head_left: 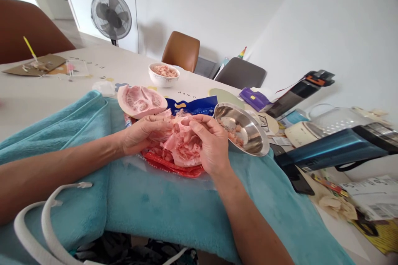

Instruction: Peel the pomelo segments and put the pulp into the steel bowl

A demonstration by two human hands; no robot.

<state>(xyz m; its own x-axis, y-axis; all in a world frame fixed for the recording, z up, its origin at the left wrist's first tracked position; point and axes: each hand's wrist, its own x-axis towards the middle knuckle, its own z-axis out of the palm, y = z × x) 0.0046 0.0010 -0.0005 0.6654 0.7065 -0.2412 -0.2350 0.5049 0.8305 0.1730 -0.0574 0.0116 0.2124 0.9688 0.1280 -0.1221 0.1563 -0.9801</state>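
My left hand (149,130) grips the left side of a torn piece of pink pomelo (182,143), with its ragged membranes spread open. On the other side, my right hand (213,140) has its thumb and fingers closed around the same piece. Beneath it lies a red plastic bag (171,167) with loose membrane scraps. A hollowed pomelo rind half (141,101) rests behind my left hand. Just right of my right hand is a tilted steel bowl (261,140) with a few bits of pulp in it. My fingertips are partly hidden by the fruit.
A white bowl (157,78) heaped with pulp stands farther back. A teal blanket (174,207) covers the near table edge. Along the right are a blue bottle (329,147), a dark bottle (294,97), a phone (300,180) and a purple packet (255,98). A fan (112,14) stands behind.
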